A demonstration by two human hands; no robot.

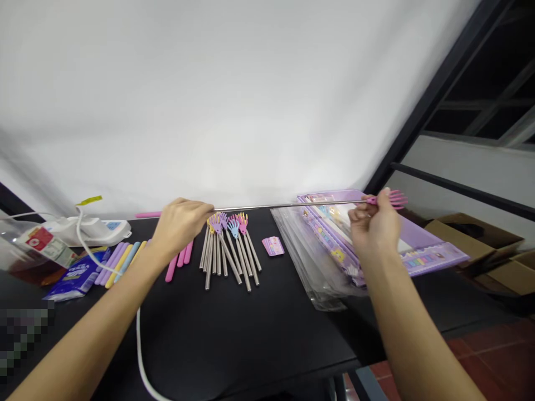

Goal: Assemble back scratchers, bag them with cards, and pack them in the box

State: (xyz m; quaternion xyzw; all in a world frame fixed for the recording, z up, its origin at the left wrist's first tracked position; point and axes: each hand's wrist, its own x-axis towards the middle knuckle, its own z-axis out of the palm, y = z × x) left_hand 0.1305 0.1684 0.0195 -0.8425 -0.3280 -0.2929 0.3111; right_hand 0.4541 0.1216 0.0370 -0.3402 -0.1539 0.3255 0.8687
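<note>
A telescopic back scratcher (267, 206) is stretched out level above the table, its thin metal rod drawn long. My left hand (181, 223) is wrapped round one end, where a pink grip sticks out to the left. At the other end my right hand (376, 223) pinches the base of the pink claw head (397, 199). Below the rod lies a pile of collapsed back scratchers (229, 250) with yellow, purple, blue and pink claws. Pink handle sleeves (180, 259) lie near my left forearm, and a small stack of printed cards (273, 246) sits right of the pile.
Purple printed packaging (430, 253) and clear plastic bags (301, 256) cover the right of the black table (251, 334). On the left are coloured sleeves (115, 264), a blue packet (79, 275), a power strip (92, 229), a bottle (37, 250) and a white cable (142, 356). Cardboard boxes (472, 239) stand beyond.
</note>
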